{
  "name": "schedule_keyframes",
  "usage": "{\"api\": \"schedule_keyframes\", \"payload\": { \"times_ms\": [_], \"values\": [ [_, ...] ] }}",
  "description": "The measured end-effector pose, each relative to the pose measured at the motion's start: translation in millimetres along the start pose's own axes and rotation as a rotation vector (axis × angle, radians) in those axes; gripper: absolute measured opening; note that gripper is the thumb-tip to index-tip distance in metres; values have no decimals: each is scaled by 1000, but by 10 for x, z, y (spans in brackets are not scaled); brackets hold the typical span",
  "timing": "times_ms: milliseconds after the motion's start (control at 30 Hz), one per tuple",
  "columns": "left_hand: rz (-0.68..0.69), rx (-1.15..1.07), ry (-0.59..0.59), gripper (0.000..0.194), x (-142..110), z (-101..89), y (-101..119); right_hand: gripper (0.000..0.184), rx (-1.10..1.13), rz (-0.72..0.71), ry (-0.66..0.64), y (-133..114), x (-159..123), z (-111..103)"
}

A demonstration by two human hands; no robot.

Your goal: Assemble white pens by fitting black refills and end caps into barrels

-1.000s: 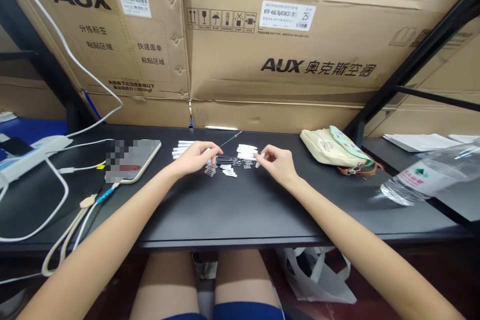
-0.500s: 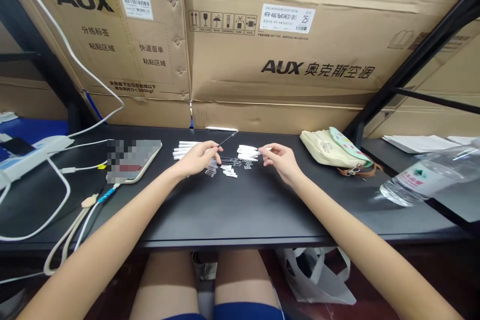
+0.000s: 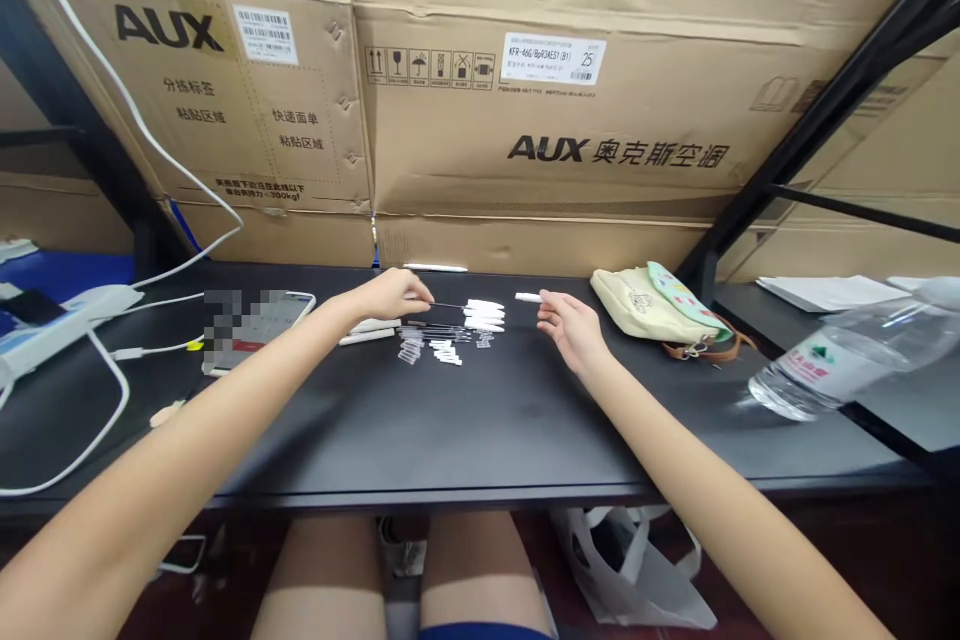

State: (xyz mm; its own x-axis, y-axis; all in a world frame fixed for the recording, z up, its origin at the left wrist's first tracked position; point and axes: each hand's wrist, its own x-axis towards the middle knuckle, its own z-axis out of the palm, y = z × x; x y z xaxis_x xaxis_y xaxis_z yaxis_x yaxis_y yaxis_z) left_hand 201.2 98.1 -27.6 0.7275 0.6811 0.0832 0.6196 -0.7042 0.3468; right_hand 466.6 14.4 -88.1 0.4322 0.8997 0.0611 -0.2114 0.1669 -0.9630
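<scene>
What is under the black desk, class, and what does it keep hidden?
Under the black desk are the person's legs, a shoe between them, and a white plastic bag. The desk top covers the upper legs from view.

The carton [image 3: 540, 120] before me reads AUX 奥克斯空调, and its white label [image 3: 553, 58] gives KFR-46G/BpR3AES1 (B1) and 25. On the left carton [image 3: 225, 110] I read AUX, 分拣标签, 快递面单 and 粘贴区域.

Smooth white plastic pieces [image 3: 484, 315] and a thin dark rod [image 3: 448, 305] on a matt black bench [image 3: 480, 430], before rough corrugated cardboard cartons [image 3: 540, 120], a cloth bag [image 3: 637, 308] and a glossy clear plastic bottle [image 3: 817, 375].
</scene>
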Motion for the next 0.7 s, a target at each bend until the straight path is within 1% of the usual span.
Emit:
{"api": "schedule_keyframes", "payload": {
  "times_ms": [67,167,300,433,533,633,667,700],
  "values": [
    [-38,8,-29,24,-68,-43,-77,29,5,5,-15,7,-16,25],
    [-63,-5,-33,23,-172,-29,-142,28,-12,-6,-43,12,-36,63],
    [-36,-16,-62,23,-221,20,-134,27,-18,17,-55,4,-52,80],
    [-48,26,-108,27,-204,-11,-81,26,-10,20,-45,-8,-57,74],
    [-139,91,-72,35,-230,-63,-13,26,-36,6,-54,-4,-53,69],
    [-241,165,-34,46,-375,-67,74,27,-38,3,-64,7,-52,69],
    [-247,178,-22,48,-454,-50,103,27,-33,3,-67,10,-53,70],
    [-219,153,6,48,-543,-25,132,27,-24,7,-69,13,-54,72]
  ]
}}
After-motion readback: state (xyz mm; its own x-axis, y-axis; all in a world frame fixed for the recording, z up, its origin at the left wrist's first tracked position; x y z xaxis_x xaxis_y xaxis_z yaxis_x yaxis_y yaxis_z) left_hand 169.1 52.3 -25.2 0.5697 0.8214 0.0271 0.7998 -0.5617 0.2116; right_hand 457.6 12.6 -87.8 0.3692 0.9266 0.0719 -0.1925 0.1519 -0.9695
